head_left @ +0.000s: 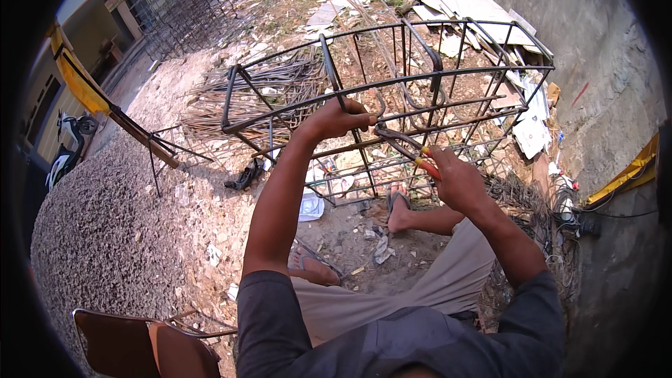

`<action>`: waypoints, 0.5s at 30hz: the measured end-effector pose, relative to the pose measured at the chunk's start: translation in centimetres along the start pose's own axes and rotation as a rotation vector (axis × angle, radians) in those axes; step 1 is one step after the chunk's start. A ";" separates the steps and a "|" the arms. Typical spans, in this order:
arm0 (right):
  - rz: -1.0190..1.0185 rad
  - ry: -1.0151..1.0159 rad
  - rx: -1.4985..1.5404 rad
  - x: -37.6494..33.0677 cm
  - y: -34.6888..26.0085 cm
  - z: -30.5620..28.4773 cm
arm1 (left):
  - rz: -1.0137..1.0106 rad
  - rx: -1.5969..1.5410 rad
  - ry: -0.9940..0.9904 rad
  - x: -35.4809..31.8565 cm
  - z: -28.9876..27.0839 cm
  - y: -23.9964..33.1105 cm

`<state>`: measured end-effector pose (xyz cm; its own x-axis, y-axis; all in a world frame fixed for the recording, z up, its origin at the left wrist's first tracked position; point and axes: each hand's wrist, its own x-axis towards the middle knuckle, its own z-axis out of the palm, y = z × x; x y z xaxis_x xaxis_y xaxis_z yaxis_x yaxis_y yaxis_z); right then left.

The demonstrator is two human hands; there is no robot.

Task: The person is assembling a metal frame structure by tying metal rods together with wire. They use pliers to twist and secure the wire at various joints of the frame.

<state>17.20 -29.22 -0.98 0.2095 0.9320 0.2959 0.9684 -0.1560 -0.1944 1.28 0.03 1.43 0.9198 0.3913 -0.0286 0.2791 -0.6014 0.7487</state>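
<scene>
A rusty rebar cage [448,73] of long bars and bent stirrups lies on its side in front of me. My left hand [337,117] grips one of its near bars where a stirrup crosses. My right hand [458,180] holds pincers [406,148] with red-orange handles, whose jaws point at the bar joint just right of my left hand. My feet in sandals rest on the dirt under the cage.
A pile of loose rebar [252,98] lies left of the cage, and more cages [185,17] stand at the back. Boards and debris [476,10] lie by the concrete wall on the right. A coil of tie wire [521,203], a chair [140,346], a trestle [150,143] and a motorbike [66,147] are nearby.
</scene>
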 end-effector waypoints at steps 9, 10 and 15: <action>0.057 0.124 0.000 -1.3 -1.8 2.0 | -0.021 -0.063 0.015 -0.1 0.0 -0.7; 0.046 0.175 0.006 -2.0 -2.3 2.8 | -0.029 -0.085 -0.001 -0.2 0.2 -0.4; 0.324 -0.194 0.760 -2.8 -3.7 5.9 | 0.024 -0.070 0.039 -0.7 0.3 -0.9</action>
<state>12.27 -29.28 -6.62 0.3664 0.9298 -0.0348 0.4962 -0.2269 -0.8381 0.43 0.09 0.54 0.9142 0.4050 0.0146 0.2359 -0.5610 0.7935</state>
